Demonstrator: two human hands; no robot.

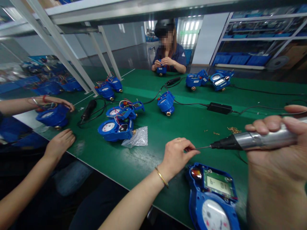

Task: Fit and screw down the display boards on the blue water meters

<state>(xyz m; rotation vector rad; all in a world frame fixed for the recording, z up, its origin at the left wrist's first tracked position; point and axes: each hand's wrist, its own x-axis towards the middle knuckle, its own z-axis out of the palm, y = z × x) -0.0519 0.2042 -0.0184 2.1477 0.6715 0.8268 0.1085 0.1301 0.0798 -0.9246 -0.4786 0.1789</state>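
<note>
My right hand [275, 159] is closed around a silver electric screwdriver [254, 140], held level with its thin bit pointing left. My left hand [178, 155] pinches at the tip of that bit; what sits between the fingertips is too small to make out. A gold bracelet is on my left wrist. Just below both hands lies a blue water meter [212, 198] with a lit display and a white dial, on the green table [168, 134].
A co-worker's hands [59, 143] rest at the left beside a blue meter [54, 116]. More blue meters [115, 127], a plastic bag [136, 137], loose screws [233, 130], a power adapter [219, 108] and cables lie ahead. Another person [169, 54] sits opposite.
</note>
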